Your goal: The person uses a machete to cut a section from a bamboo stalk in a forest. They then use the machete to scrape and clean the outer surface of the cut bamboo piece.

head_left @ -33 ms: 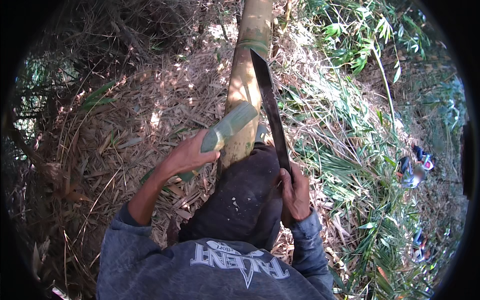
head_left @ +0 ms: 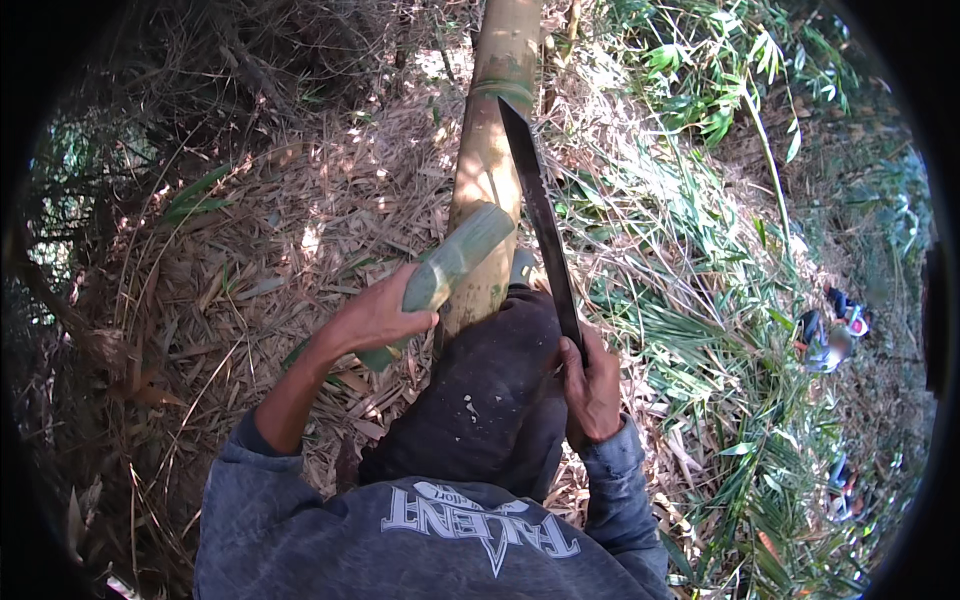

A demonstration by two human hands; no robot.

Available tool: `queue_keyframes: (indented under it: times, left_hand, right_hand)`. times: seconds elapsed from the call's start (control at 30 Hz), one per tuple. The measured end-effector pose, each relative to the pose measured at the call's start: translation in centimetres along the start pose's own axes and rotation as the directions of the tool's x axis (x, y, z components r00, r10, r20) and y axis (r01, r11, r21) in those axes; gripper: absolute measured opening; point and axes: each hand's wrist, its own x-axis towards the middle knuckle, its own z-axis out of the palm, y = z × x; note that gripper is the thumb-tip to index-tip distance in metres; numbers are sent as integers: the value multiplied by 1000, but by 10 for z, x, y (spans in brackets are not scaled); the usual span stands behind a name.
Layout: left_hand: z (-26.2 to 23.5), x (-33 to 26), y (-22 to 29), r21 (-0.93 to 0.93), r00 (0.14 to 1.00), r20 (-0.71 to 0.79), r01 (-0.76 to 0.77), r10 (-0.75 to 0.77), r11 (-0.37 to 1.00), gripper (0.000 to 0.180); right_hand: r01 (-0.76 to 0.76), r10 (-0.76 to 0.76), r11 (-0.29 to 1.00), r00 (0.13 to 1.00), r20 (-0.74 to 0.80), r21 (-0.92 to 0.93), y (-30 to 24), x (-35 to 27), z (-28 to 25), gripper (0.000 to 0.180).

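My left hand [head_left: 375, 315] is closed around the lower end of a short, thick green bamboo piece [head_left: 462, 255]. Its free end points up and right, in front of a thick yellowish bamboo stem [head_left: 487, 160]; whether the two touch, I cannot tell. In my right hand [head_left: 592, 388] is a machete [head_left: 541, 205] with a long dark blade, gripped at the handle. The blade points away from me, its tip overlapping the stem's right edge near a greenish joint. My fingers hide much of the handle.
My dark-trousered leg [head_left: 470, 390] is against the stem's near end. Dry leaf litter [head_left: 300, 220] covers the ground at left, with green and dry bamboo leaves [head_left: 660, 320] at right. A person [head_left: 830, 340] is far off at the right. Tangled branches [head_left: 250, 60] stand at the back left.
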Motion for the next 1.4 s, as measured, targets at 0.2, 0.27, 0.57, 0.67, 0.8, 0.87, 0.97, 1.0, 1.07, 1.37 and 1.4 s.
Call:
queue_keyframes:
  times: [0.2, 0.27, 0.57, 0.67, 0.8, 0.87, 0.97, 1.0, 1.07, 1.37, 1.4]
  left_hand:
    - [4, -23, 28, -410, 992, 130, 52, 2, 911, 78]
    - [2, -30, 34, -492, 990, 139, 92, -26, 865, 77]
    - [5, -45, 34, -646, 986, 143, 157, -83, 747, 71]
    - [11, -50, 40, -737, 979, 187, 192, -77, 648, 67]
    - [28, -45, 34, -809, 978, 188, 204, -85, 552, 48]
    - [45, -43, 30, -861, 989, 132, 149, -71, 486, 47]
    - [68, -36, 24, -938, 998, 62, 62, -11, 340, 48]
    - [75, -31, 32, -939, 1000, 27, 22, 12, 344, 49]
    - [83, -24, 39, -952, 999, -7, -23, 54, 306, 51]
    - [102, -16, 81, -871, 932, -169, -293, 320, 394, 58]
    - [102, -20, 80, -857, 930, -164, -299, 329, 420, 58]
  right_hand:
    - [288, -319, 934, 938, -132, -212, 10, -1, -4, 44]
    - [293, -325, 928, 938, -116, -230, 18, -1, -4, 43]
    - [326, -374, 907, 914, -155, -265, 26, 10, -3, 27]
    - [353, -394, 910, 899, -193, -217, 27, 12, -1, 23]
    - [165, -173, 983, 979, -105, -84, 17, 9, -5, 17]
    - [44, -40, 995, 998, -49, 90, 6, 2, -6, 21]
    - [-314, 281, 779, 949, 146, 542, -20, -8, -4, 29]
    - [-338, 302, 708, 939, 167, 620, -19, -12, -2, 36]
    - [-350, 342, 647, 927, 153, 677, -27, -21, 1, 39]
    - [-235, 394, 478, 919, 33, 846, -19, -65, 8, 61]
    - [-228, 387, 468, 922, 33, 854, -20, -68, 8, 61]
